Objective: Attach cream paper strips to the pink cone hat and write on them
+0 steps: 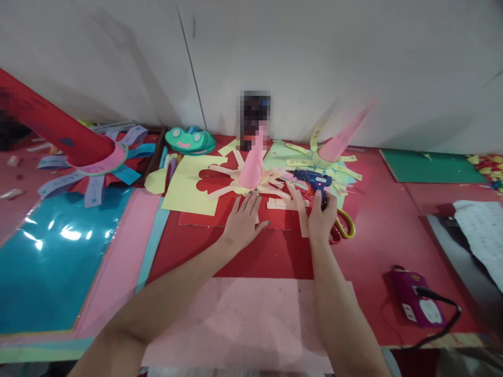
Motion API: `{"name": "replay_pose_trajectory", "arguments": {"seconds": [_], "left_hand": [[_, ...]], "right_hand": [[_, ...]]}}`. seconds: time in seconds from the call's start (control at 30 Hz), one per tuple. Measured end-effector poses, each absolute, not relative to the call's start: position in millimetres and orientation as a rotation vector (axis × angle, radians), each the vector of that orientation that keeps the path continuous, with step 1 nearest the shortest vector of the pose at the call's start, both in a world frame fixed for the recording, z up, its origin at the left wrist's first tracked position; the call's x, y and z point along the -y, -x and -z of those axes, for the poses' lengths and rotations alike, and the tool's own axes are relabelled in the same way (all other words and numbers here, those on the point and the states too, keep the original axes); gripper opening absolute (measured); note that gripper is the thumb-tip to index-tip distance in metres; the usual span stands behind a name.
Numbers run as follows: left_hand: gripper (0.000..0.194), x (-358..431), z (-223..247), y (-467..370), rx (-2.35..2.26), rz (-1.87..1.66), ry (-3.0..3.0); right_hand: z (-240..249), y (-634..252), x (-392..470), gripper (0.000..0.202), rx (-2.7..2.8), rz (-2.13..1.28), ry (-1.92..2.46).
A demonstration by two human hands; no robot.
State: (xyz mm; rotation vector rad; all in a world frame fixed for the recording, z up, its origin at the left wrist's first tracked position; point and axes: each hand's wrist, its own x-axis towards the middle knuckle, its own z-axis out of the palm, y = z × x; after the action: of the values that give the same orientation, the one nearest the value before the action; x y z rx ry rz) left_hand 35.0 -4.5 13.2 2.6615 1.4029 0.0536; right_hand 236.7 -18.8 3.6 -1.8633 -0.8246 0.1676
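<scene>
My left hand lies palm down with its fingers spread, fingertips at the base of a pink paper cone. Pale paper strips fan out around the cone over red paper. To the right, my right hand is wrapped round the handle of a blue glue gun, whose nozzle points left toward the strips. Loose cream strips lie between my hands. Beside my right hand rest scissors with yellow and red handles.
A second pink cone with yellow strips stands at the back right. Yellow paper and green frog faces lie left. A large red cone leans over further left. A purple power box with a cable sits front right.
</scene>
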Motion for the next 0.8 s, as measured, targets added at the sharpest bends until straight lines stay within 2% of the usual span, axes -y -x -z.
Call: {"name": "replay_pose_trajectory", "arguments": {"seconds": [0.27,0.8], "left_hand": [[0.07,9.7,-12.1,-37.4,-1.408,-0.101,-2.62],[0.062,8.8,-15.7,-37.0,-1.446,-0.208,-2.589]], "right_hand": [[-4.3,-237.0,19.1,0.042,0.826,-0.163,1.864],[-3.9,-237.2,19.4,0.042,0.818,-0.182,1.845]]}}
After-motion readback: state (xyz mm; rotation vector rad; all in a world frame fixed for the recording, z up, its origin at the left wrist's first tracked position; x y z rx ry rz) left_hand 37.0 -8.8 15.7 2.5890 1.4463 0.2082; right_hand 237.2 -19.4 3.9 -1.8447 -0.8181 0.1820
